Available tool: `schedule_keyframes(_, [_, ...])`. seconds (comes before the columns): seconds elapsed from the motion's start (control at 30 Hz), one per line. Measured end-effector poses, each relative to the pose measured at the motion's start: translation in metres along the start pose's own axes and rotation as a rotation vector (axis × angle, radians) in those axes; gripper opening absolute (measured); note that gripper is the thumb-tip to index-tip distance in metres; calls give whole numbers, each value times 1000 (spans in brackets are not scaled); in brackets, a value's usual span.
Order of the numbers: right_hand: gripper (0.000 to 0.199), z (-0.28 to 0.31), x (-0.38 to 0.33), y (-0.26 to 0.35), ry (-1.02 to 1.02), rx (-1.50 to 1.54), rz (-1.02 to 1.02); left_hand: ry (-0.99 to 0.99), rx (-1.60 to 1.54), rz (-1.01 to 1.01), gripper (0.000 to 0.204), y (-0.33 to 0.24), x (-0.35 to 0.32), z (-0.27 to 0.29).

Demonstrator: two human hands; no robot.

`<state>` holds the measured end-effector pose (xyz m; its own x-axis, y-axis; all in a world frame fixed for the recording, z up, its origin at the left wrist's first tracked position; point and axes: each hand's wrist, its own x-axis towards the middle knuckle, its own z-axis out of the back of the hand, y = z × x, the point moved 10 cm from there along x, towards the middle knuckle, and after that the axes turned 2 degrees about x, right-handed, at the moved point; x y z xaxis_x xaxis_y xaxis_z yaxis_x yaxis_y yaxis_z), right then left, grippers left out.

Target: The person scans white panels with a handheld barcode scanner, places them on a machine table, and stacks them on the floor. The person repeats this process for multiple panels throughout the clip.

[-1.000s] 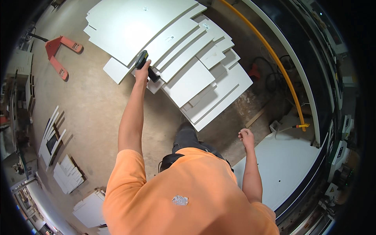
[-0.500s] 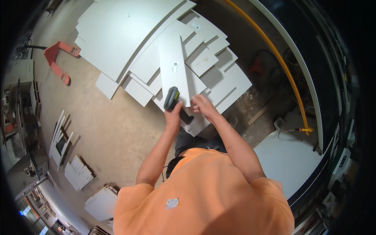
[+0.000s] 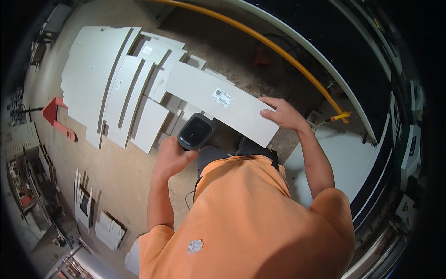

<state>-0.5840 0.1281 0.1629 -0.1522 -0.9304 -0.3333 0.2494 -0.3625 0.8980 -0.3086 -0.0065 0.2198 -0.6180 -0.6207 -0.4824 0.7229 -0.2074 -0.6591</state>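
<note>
My left hand (image 3: 173, 156) is wrapped round a dark handheld barcode scanner (image 3: 196, 132), held in front of my waist. With my right hand (image 3: 284, 114) I grip the near right end of a long white panel (image 3: 200, 90), thumb on its top face. The panel slants from the far left toward me, and a printed label (image 3: 222, 97) sticks to its middle. The scanner's head is close to the panel's near edge, below the label. Beneath and beyond lie stacked white panels (image 3: 123, 86) of several sizes, partly hidden by the held one.
An orange-red pallet jack (image 3: 55, 116) stands at the left. Smaller panel piles (image 3: 110, 231) and white strips (image 3: 83, 200) rest on the floor at lower left. A yellow hose (image 3: 278, 49) arcs past the far right, beside a dark machine with a white edge (image 3: 320, 65).
My right hand has taken hold of the labelled panel, which has swung round to the right. The scanner has turned and moved slightly left. My view has turned toward the right.
</note>
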Motion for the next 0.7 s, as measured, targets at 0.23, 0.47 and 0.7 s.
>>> schedule_keyframes(0.23, [45, 100, -87, -13, -187, 60, 17, 155, 111, -221, 20, -140, 45, -45])
schedule_keyframes(0.47, [44, 177, -75, -38, -306, 109, 21, 252, 238, -299, 27, -230, 113, -65])
schedule_keyframes(0.7, [45, 264, -32, -52, -359, 165, -51, 255, 243, -295, 27, -303, 196, -61])
